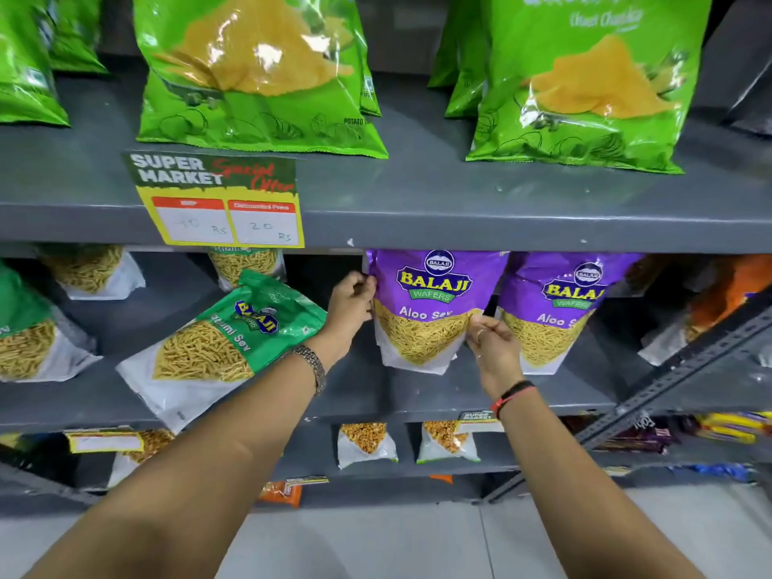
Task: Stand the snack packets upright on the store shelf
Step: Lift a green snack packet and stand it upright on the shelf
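A purple Aloo Sev packet [426,302] stands upright on the middle grey shelf [417,394]. My left hand [349,311] pinches its upper left edge. My right hand [493,348] grips its lower right side. A second purple Aloo Sev packet [555,311] stands upright just to the right, touching it. To the left, a green Ratlami Sev packet [217,348] lies tilted back on the same shelf, its bottom hanging over the front edge.
Large green potato chip bags [259,68] stand on the upper shelf, with a yellow price tag [221,202] on its front edge. More sev packets [29,340] sit at the left. An orange packet [718,302] leans at the right. Smaller packets [365,445] fill the lower shelf.
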A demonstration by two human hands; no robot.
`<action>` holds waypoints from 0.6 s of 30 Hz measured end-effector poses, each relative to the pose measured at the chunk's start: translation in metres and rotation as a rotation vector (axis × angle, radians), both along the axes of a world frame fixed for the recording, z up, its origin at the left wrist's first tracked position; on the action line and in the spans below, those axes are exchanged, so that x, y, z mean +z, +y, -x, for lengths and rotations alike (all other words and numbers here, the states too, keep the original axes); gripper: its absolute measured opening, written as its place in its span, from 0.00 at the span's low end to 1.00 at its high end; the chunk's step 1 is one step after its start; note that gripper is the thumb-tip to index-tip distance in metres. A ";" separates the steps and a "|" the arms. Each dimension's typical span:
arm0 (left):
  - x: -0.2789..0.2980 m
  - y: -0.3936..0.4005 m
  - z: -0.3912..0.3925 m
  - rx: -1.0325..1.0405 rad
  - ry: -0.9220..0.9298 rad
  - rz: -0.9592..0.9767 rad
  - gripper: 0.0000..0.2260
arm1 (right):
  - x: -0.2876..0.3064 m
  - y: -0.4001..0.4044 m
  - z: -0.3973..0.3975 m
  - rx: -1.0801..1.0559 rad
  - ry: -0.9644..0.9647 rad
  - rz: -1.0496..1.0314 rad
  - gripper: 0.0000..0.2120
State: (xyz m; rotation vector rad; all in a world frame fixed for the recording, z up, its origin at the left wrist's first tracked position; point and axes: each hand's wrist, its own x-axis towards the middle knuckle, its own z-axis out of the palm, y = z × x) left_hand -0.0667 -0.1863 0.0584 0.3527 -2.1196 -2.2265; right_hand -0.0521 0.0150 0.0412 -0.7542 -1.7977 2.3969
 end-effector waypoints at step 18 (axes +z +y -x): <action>-0.032 -0.119 -0.028 0.255 0.012 0.208 0.06 | -0.059 -0.096 -0.047 0.356 -0.250 -0.164 0.06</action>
